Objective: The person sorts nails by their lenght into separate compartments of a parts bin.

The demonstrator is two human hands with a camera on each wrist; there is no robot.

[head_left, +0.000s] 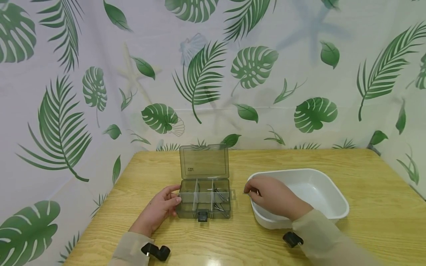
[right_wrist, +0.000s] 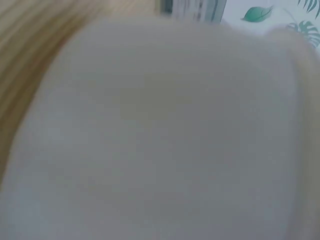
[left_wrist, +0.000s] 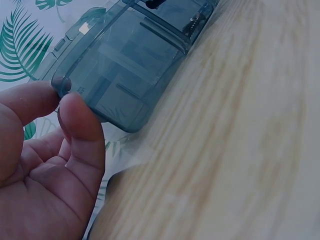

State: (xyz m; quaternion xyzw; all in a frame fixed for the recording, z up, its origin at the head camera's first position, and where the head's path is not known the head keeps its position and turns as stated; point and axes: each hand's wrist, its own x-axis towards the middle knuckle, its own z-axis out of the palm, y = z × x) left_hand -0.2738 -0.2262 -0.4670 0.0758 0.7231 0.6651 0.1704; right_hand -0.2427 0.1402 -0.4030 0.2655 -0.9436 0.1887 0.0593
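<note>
A smoky see-through compartment box (head_left: 186, 213) stands on the table with its lid (head_left: 204, 162) raised at the back. Thin metal pieces (head_left: 220, 207), like nails or screws, lie in its right-hand compartments. My left hand (head_left: 156, 210) pinches the box's left side between thumb and forefinger, as the left wrist view also shows. Over the left rim of a white basin (head_left: 327, 184) is my right hand (head_left: 274, 194), fingers curled and fingertips together on a small thin piece, too small to identify. The basin's blurred white surface (right_wrist: 150, 140) fills most of the right wrist view, hiding those fingers.
The wooden table (head_left: 206, 245) carries the box left of centre and the basin to the right, a narrow strip of wood between them. A black latch (head_left: 202, 215) hangs at the box's front. Leaf-printed cloth (head_left: 213, 81) hangs behind the table and at both sides.
</note>
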